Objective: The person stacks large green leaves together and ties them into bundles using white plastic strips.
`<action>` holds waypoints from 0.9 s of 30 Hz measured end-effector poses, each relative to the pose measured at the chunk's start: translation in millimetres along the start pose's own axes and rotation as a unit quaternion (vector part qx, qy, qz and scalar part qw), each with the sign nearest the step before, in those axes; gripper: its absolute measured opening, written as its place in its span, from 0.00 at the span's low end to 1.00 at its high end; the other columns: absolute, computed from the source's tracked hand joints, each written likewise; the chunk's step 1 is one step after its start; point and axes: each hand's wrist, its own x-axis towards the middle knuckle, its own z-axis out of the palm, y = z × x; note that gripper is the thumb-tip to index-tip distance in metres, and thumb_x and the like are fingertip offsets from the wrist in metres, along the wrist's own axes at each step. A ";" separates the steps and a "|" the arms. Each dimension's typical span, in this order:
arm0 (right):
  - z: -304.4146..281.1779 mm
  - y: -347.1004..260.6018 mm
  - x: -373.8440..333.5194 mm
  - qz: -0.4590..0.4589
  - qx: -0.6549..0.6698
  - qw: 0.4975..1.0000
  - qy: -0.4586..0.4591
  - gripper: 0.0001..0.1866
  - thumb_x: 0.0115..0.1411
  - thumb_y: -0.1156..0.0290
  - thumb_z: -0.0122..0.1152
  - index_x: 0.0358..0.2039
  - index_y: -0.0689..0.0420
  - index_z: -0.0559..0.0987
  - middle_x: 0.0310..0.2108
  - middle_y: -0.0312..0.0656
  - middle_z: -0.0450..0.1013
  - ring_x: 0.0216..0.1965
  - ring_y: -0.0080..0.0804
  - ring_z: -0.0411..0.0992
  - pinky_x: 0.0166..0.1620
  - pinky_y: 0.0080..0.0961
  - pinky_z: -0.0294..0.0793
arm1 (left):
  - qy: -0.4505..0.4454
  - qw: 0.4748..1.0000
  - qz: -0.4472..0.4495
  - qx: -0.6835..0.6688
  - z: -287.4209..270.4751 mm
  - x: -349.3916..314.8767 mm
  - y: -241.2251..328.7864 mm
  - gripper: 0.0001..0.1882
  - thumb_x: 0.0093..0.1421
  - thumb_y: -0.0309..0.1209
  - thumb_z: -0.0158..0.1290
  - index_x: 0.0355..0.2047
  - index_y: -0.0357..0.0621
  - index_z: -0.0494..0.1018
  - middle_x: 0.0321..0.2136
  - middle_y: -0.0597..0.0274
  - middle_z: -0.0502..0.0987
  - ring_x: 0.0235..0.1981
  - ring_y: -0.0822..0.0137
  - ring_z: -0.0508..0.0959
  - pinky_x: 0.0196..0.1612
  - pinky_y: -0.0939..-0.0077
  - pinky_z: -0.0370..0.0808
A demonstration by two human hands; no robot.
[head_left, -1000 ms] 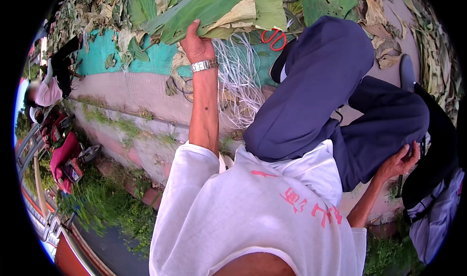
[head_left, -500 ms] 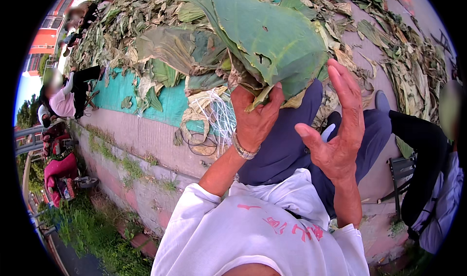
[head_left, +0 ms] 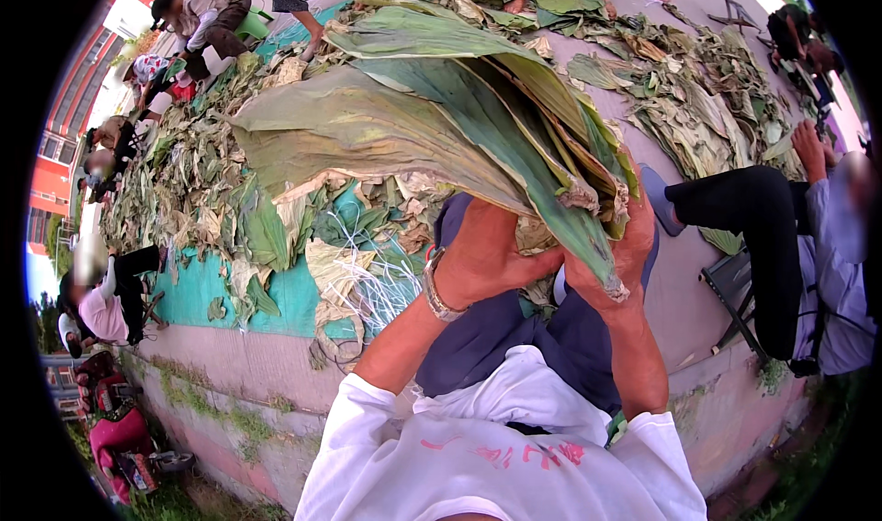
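Note:
In front of me is a sheaf of large leaves (head_left: 441, 107), partly green and partly dried brown, like folded lotus leaves. Its gathered ends point down toward my lap and its broad blades fan out to the upper left. My right hand (head_left: 617, 259) grips the gathered ends from the right side. My left hand (head_left: 491, 256) holds the sheaf from below on the left; its thumb reaches toward my right hand, and its other fingers are hidden behind the leaves. A bunch of white strings (head_left: 381, 287) lies on the ground left of my knees.
Heaps of dry leaves (head_left: 184, 167) spread over a teal tarp (head_left: 207, 287) ahead and left, with another leaf heap (head_left: 707, 107) at right. A seated person (head_left: 799, 245) is close on my right. Others sit around the heaps. A low kerb (head_left: 257, 379) runs behind.
My right hand, open and apart before, has closed on the leaf ends. The sheaf has turned so its folded edges face me, and my view has tilted up.

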 end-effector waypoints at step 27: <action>47.5 14.0 -126.0 0.302 0.097 0.928 -0.194 0.14 0.61 0.68 0.47 0.38 0.66 0.75 0.33 0.45 0.74 0.37 0.31 0.72 0.40 0.24 0.69 | 0.275 0.774 -0.331 -0.464 -3.6 -181.1 -32.7 0.37 0.50 0.30 0.58 0.57 0.40 0.52 0.53 0.54 0.61 0.55 0.56 0.62 0.56 0.57 0.60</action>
